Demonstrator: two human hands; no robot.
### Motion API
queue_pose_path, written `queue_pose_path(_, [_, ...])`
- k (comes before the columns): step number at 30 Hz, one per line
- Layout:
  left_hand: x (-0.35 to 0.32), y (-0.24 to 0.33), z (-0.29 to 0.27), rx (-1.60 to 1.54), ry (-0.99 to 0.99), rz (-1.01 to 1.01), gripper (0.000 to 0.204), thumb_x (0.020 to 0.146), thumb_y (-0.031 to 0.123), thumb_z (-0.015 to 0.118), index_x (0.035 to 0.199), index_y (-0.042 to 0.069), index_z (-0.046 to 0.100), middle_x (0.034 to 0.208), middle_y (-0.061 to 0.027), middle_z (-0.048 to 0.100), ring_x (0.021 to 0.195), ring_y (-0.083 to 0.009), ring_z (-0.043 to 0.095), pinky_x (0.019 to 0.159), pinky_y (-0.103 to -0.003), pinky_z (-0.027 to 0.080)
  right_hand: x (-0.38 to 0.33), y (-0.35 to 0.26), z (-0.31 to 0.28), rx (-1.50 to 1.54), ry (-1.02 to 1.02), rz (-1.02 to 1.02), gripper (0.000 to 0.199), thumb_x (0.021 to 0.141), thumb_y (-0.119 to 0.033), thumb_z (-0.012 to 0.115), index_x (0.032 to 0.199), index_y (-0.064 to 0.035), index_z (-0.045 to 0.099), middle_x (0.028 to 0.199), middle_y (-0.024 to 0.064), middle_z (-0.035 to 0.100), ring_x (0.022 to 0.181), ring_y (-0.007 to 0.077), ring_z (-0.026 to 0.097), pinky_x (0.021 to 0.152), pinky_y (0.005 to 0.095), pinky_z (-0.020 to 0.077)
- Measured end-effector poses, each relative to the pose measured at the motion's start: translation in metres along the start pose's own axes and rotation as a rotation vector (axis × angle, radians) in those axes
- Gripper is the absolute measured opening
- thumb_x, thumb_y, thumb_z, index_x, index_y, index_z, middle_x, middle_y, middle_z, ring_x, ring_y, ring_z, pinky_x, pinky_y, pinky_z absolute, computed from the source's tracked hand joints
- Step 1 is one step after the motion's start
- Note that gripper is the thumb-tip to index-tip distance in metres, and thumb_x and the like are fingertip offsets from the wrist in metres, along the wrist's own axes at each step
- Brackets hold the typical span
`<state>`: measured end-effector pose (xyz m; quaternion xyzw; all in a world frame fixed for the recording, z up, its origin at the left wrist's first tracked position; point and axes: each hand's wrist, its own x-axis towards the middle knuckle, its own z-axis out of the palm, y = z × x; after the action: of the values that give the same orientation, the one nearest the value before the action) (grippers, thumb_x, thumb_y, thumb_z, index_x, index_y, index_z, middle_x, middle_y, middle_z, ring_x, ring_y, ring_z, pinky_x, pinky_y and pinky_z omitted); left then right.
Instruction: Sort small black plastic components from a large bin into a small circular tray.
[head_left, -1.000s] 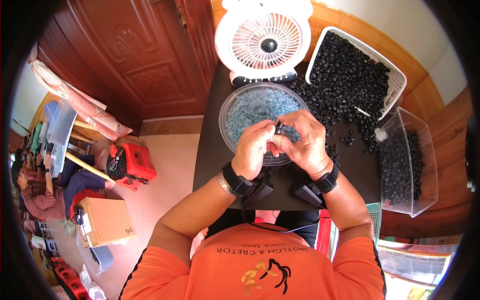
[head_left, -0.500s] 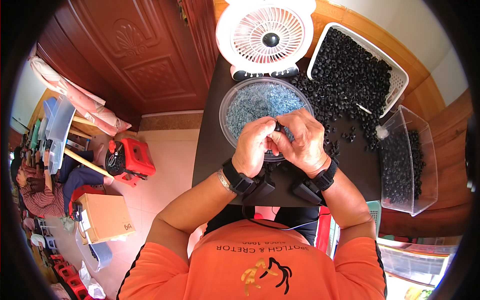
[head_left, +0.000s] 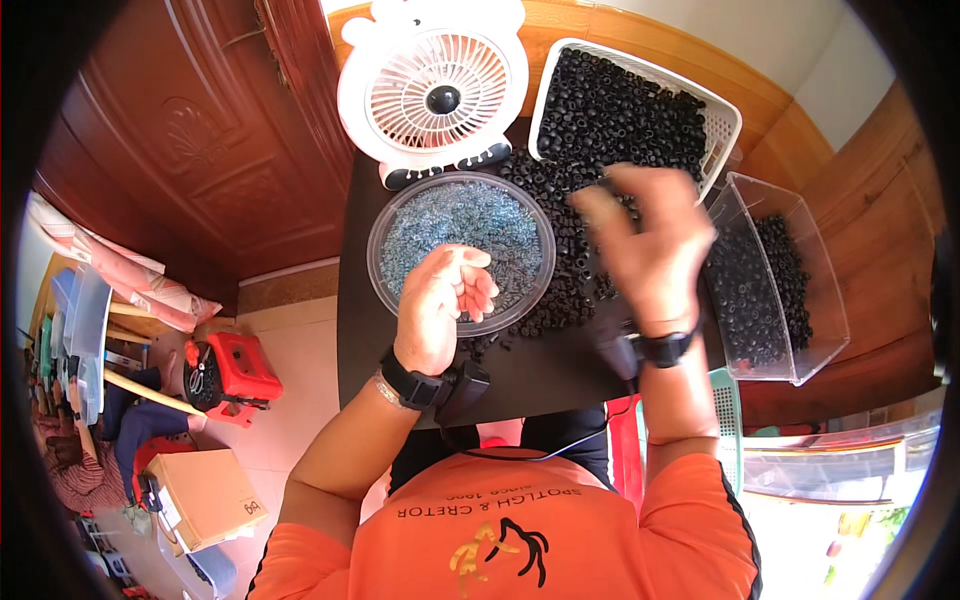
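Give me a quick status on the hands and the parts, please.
Left hand curled over round bowl, contents unclear. Right hand blurred above loose black parts. Nothing between them.

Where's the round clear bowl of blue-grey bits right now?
In the head view, the round clear bowl sits left of centre on the black table, just below the white fan, with the left hand over its near rim.

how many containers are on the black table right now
3. A round clear bowl of small blue pieces lies under the left hand, a white basket of black pieces stands at the back, and a clear box sits right of the right hand.
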<state>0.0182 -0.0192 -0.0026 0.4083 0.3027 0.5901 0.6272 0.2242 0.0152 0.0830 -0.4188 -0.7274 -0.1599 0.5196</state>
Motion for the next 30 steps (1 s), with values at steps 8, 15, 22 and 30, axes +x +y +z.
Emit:
queue_pose_path(8, [0.007, -0.001, 0.005, -0.019, -0.040, -0.058, 0.026, 0.091, 0.020, 0.040, 0.095, 0.001, 0.057, 0.076, -0.0106, 0.060, 0.062, -0.0152, 0.055, 0.058, -0.025, 0.041, 0.010, 0.101, -0.133, -0.926, 0.339, 0.292, 0.031, 0.082, -0.026, 0.066, 0.106, -0.0055, 0.066, 0.105, 0.0123, 0.064, 0.094, 0.0247, 0.061, 0.081, 0.0379, 0.0494])
queue_pose_path(15, [0.006, -0.003, -0.001, 0.018, 0.000, -0.068, 0.026, 0.091, 0.023, 0.041, 0.093, 0.003, 0.057, 0.074, -0.0085, 0.060, 0.062, -0.0143, 0.055, 0.057, -0.024, 0.040, -0.012, 0.087, -0.061, -0.161, -0.193, 0.482, 0.018, 0.081, -0.015, 0.064, 0.094, -0.0024, 0.067, 0.084, 0.0122, 0.067, 0.076, 0.0226, 0.064, 0.072, 0.0316, 0.0495])
queue_pose_path(22, [0.012, -0.008, -0.003, 0.042, -0.003, -0.092, 0.027, 0.092, 0.026, 0.042, 0.090, 0.005, 0.058, 0.074, -0.0066, 0.060, 0.061, -0.0126, 0.055, 0.056, -0.023, 0.041, -0.045, 0.100, 0.027, -0.157, -0.795, 0.289, 0.014, 0.073, -0.013, 0.065, 0.083, -0.0040, 0.063, 0.079, 0.0127, 0.065, 0.081, 0.0315, 0.063, 0.072, 0.0400, 0.0502])
queue_pose_path(30, [0.012, -0.008, -0.005, 0.067, 0.012, -0.103, 0.028, 0.093, 0.028, 0.043, 0.090, 0.005, 0.059, 0.073, -0.0057, 0.060, 0.061, -0.0121, 0.055, 0.055, -0.023, 0.041, -0.057, 0.115, 0.049, -0.189, -0.717, 0.240, 0.013, 0.073, -0.012, 0.064, 0.081, -0.0018, 0.061, 0.080, 0.0144, 0.065, 0.080, 0.0318, 0.062, 0.073, 0.0411, 0.0497])
